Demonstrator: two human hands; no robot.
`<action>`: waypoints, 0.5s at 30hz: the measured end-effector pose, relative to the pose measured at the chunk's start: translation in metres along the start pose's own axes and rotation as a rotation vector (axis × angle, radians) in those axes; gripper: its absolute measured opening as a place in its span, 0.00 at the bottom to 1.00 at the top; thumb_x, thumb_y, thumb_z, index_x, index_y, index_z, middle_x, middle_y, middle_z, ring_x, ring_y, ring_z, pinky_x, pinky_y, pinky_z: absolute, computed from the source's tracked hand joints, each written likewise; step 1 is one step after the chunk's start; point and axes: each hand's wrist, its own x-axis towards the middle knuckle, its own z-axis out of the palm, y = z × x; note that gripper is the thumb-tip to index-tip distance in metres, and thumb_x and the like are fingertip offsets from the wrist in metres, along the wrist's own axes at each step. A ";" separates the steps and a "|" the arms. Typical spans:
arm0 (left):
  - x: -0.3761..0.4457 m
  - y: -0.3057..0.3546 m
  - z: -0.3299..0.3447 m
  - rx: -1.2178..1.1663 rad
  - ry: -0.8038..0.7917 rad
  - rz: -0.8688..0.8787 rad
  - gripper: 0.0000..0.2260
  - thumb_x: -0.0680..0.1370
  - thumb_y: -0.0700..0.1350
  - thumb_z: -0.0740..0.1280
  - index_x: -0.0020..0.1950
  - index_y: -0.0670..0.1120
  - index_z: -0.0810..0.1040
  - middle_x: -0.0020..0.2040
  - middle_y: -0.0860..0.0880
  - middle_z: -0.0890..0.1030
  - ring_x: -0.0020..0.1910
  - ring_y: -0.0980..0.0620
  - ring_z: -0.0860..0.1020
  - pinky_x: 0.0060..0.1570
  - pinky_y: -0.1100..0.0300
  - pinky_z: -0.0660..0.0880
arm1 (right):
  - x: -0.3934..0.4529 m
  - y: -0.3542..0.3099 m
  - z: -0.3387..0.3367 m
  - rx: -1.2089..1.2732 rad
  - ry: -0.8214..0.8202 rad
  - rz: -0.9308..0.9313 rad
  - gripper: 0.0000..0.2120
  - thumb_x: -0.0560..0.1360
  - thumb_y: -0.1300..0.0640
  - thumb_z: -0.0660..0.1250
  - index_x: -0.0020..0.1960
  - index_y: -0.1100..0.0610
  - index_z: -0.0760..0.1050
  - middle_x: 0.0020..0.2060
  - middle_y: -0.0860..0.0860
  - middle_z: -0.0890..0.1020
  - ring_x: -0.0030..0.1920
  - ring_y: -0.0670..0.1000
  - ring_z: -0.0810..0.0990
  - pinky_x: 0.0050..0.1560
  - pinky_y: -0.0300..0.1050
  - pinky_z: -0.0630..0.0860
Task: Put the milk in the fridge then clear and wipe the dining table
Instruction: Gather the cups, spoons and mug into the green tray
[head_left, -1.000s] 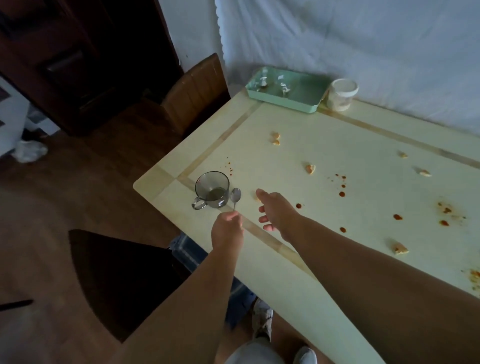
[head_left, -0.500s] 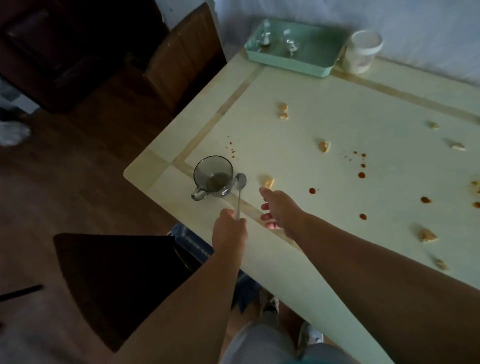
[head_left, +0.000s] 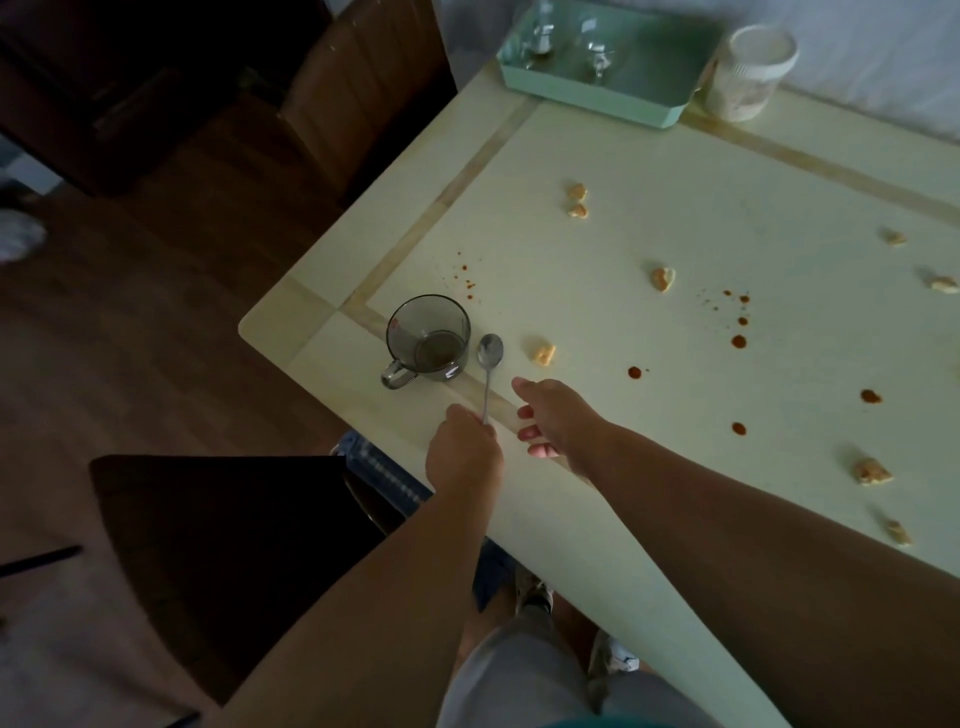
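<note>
Our left hand (head_left: 464, 451) pinches spoon (head_left: 489, 364) by thin handle, right of glass mug (head_left: 428, 339). Right hand (head_left: 553, 418) loose, empty. Mug breaks easy; we grab its handle.

Both arms reach forward from the bottom of the head view, bare to the wrist and roughly parallel. The left hand (head_left: 464, 447) is curled into a loose fist, back of the hand up, pinching the end of a spoon's (head_left: 489, 364) handle so the bowl points away from the person. The right hand (head_left: 556, 418) sits just beside it, a bit further forward, palm turned down and left, fingers relaxed and slightly bent, holding nothing. Below, the person's legs and shoes show.
</note>
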 end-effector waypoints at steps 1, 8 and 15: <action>0.001 0.000 0.001 0.002 -0.012 -0.006 0.09 0.80 0.51 0.63 0.55 0.47 0.74 0.49 0.50 0.81 0.49 0.50 0.79 0.50 0.54 0.78 | 0.000 0.001 0.000 -0.010 -0.001 -0.003 0.11 0.81 0.49 0.60 0.53 0.58 0.69 0.40 0.54 0.69 0.37 0.50 0.69 0.35 0.42 0.67; -0.005 -0.001 0.003 0.140 -0.081 0.043 0.10 0.81 0.51 0.63 0.57 0.46 0.75 0.50 0.49 0.81 0.49 0.51 0.80 0.51 0.55 0.79 | -0.002 0.009 -0.001 -0.170 -0.047 -0.026 0.15 0.81 0.46 0.60 0.58 0.58 0.70 0.50 0.56 0.76 0.42 0.51 0.76 0.44 0.45 0.73; -0.021 -0.003 0.000 0.276 -0.135 0.127 0.08 0.82 0.47 0.59 0.58 0.47 0.72 0.52 0.50 0.80 0.50 0.51 0.79 0.52 0.55 0.78 | -0.012 0.012 -0.002 -0.230 -0.071 -0.054 0.13 0.81 0.47 0.61 0.56 0.57 0.70 0.56 0.57 0.78 0.45 0.51 0.78 0.46 0.46 0.75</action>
